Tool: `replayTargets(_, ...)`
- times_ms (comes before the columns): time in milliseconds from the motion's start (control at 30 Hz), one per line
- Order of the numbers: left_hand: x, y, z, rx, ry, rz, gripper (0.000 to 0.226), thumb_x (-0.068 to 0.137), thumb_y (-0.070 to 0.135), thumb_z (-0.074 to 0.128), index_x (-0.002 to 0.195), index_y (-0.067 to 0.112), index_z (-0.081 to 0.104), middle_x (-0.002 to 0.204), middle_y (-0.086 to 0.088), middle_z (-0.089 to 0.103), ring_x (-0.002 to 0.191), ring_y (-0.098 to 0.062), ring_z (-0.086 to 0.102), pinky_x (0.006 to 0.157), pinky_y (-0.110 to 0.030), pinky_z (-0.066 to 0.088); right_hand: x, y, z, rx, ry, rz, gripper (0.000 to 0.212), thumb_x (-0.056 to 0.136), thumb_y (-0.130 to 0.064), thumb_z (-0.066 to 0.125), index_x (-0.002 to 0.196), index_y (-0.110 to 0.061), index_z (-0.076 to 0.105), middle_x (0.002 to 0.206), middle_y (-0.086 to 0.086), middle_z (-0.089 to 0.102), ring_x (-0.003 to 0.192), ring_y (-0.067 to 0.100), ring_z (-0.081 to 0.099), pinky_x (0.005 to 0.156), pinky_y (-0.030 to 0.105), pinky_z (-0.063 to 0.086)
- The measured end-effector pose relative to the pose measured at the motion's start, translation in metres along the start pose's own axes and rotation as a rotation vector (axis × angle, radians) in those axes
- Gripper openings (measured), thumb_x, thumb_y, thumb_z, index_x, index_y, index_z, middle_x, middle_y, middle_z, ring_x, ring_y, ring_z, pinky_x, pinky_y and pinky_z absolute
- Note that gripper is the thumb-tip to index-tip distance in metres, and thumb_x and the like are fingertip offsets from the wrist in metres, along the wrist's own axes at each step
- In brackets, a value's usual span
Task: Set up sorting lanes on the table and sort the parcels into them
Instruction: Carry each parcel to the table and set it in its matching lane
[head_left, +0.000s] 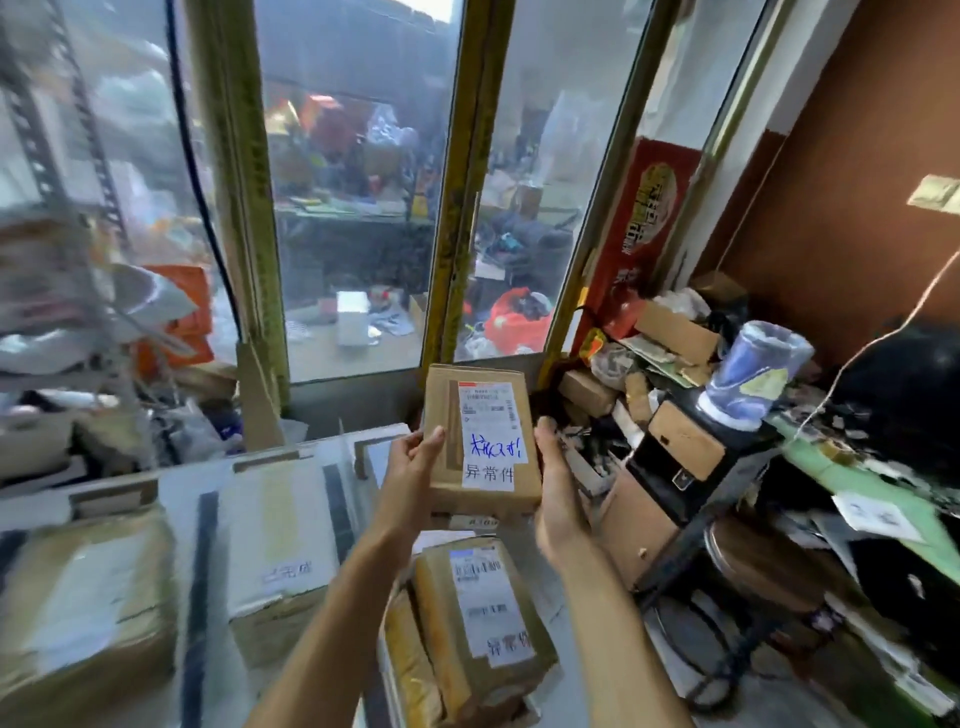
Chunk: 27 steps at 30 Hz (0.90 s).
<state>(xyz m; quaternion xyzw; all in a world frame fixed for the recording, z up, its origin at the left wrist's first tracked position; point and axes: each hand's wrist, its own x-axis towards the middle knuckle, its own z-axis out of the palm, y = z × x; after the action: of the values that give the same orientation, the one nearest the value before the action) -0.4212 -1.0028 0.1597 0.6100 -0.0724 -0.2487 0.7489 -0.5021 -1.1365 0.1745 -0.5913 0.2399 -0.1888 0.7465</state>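
A small brown cardboard parcel (445, 457) with a white shipping label and blue handwriting is held up between both hands above the table's right end. My left hand (411, 467) grips its left edge, thumb on top. My right hand (557, 483) holds its right side with fingers curled behind it. Below it lies another taped brown parcel (480, 623) with a label. Two larger parcels (280, 545) (83, 613) sit on the white table (176, 493), separated by dark tape strips (200, 597) that mark lanes.
A glass partition with yellow frames (249, 208) stands right behind the table. To the right, a black stand (680, 457) carries boxes and a wrapped blue roll (753, 369). A green cluttered surface (857, 483) is at far right. Metal shelving (62, 260) stands on the left.
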Motion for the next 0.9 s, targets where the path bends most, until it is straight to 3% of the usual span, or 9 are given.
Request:
replayTargets(100,0.016,0.002,-0.014,0.0,0.128,0.013,0.038,0.1,0.045,0.051,0.129,0.021,0.046,0.113,-0.007,0.066,0.091,-0.021,0.069,0.059,-0.031,0.054,0.033,0.013,0.019,-0.016,-0.103,0.035,0.069,0.093,-0.069,0.048,0.142,-0.022,0.057,0.125,0.008,0.073,0.114,0.024,0.071,0.096,0.042,0.056)
replayTargets(300,0.036,-0.023,-0.021,-0.002,0.31,0.009,0.042,0.098,0.05,0.053,0.13,0.024,0.045,0.117,-0.006,0.064,0.097,-0.022,0.067,0.071,-0.039,0.055,0.083,0.037,0.024,-0.092,-0.343,0.136,0.105,0.065,-0.089,0.064,0.144,-0.022,0.052,0.131,0.011,0.069,0.12,0.029,0.067,0.104,0.052,0.052)
replayTargets(433,0.047,-0.053,-0.018,0.039,0.338,-0.077,0.065,0.078,0.075,0.06,0.128,0.035,0.047,0.117,-0.006,0.071,0.101,-0.029,0.072,0.085,-0.055,0.058,0.103,0.055,0.012,-0.138,-0.399,0.228,0.094,0.076,-0.082,0.063,0.144,-0.019,0.05,0.127,0.009,0.071,0.115,0.027,0.07,0.105,0.052,0.052)
replayTargets(533,0.048,-0.064,-0.014,0.086,0.385,-0.08,0.061,0.083,0.074,0.055,0.13,0.035,0.045,0.113,-0.003,0.073,0.1,-0.023,0.073,0.078,-0.045,0.058,0.108,0.061,0.007,-0.232,-0.342,0.239,0.088,0.081,-0.077,0.057,0.145,-0.019,0.043,0.13,0.006,0.068,0.116,0.025,0.067,0.106,0.05,0.05)
replayTargets(600,0.05,-0.065,-0.013,0.087,0.429,-0.085,0.054,0.09,0.066,0.052,0.13,0.031,0.046,0.112,-0.004,0.073,0.098,-0.023,0.073,0.076,-0.042,0.058,0.107,0.056,0.007,-0.286,-0.344,0.278,0.094,0.081,-0.077,0.054,0.154,-0.022,0.034,0.144,0.007,0.057,0.129,0.026,0.057,0.113,0.049,0.043)
replayTargets(700,0.052,-0.064,-0.008,0.093,0.453,-0.055,0.057,0.089,0.072,0.047,0.13,0.032,0.053,0.111,-0.003,0.075,0.097,-0.022,0.074,0.079,-0.045,0.06,0.107,0.045,0.007,-0.351,-0.344,0.273,0.076,0.101,-0.06,0.046,0.161,-0.023,0.02,0.161,0.008,0.033,0.144,0.028,0.038,0.118,0.046,0.031)
replayTargets(767,0.047,-0.06,-0.004,0.121,0.474,-0.045,0.047,0.099,0.062,0.039,0.13,0.031,0.055,0.109,-0.002,0.075,0.093,-0.016,0.074,0.069,-0.031,0.057,0.109,0.039,0.008,-0.443,-0.34,0.25,0.074,0.104,-0.056,0.043,0.163,-0.024,0.013,0.168,0.008,0.013,0.151,0.031,0.025,0.121,0.048,0.024)
replayTargets(833,0.038,-0.055,-0.002,0.139,0.516,-0.013,0.052,0.099,0.062,0.037,0.136,0.028,0.053,0.124,0.0,0.068,0.107,-0.013,0.068,0.085,-0.03,0.055,0.105,0.033,0.01,-0.57,-0.349,0.175,0.077,0.104,-0.057,0.042,0.164,-0.026,0.005,0.17,0.007,-0.012,0.154,0.034,0.019,0.121,0.05,0.023)
replayTargets(900,0.024,-0.045,-0.009,0.174,0.595,0.049,0.061,0.096,0.065,0.04,0.145,0.03,0.044,0.145,0.007,0.051,0.131,-0.013,0.05,0.111,-0.036,0.039,0.099,0.028,0.02,-0.707,-0.367,0.03,0.081,0.102,-0.059,0.044,0.164,-0.028,0.0,0.167,0.0,-0.027,0.152,0.036,0.024,0.116,0.052,0.03)
